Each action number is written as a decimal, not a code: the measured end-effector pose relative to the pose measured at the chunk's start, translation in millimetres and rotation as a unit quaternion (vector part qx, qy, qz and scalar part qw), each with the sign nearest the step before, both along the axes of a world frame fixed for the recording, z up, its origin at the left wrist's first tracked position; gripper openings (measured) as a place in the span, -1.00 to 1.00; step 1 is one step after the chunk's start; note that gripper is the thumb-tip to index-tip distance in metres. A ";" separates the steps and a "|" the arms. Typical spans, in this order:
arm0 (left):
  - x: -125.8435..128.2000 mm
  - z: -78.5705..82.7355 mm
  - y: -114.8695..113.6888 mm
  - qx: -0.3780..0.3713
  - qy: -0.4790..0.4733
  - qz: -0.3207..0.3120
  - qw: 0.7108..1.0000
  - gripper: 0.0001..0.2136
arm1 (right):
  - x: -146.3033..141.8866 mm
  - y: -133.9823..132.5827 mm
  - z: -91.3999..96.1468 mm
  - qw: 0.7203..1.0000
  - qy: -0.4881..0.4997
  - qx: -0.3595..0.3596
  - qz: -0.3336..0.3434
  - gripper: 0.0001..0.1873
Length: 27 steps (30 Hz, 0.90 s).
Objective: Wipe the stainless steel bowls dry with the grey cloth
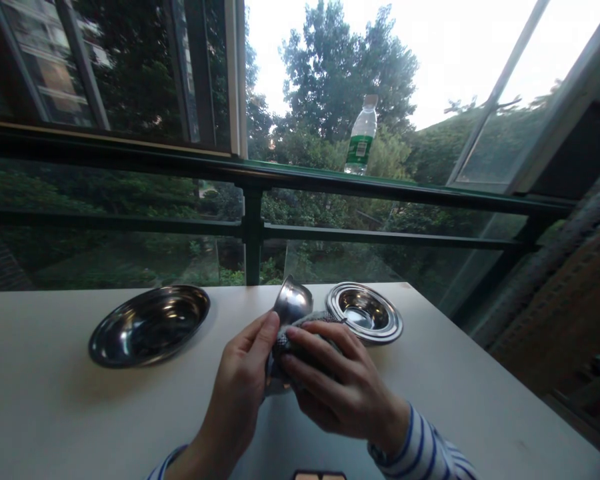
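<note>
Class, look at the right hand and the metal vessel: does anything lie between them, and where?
Yes: a dark speckled cloth lies under the right hand, between it and the metal vessel. The left hand holds the vessel.

The person's fingers (321, 349) are bare, the sleeves (424, 445) blue-striped white, the right wristband (377, 455) dark.

- white tbl (480, 413) up vs. dk green rail (310, 176) w/ post (253, 240)
- window frame (236, 80), upper L
- trees (325, 73) outside, bldg (55, 73) far L thru glass
- sky (440, 60) pale, bright; daylight from front
- R side dim, brownish, details unclear
</note>
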<state>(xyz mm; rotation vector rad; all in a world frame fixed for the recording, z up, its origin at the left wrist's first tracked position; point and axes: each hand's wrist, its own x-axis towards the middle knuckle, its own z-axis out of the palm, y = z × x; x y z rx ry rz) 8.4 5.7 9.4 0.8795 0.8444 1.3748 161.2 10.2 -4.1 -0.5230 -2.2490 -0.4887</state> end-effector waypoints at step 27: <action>8.1 -2.2 -11.8 0.052 0.079 -0.010 0.995 -0.73 | 12.2 -0.5 14.7 0.981 0.143 -0.126 -0.044 -0.67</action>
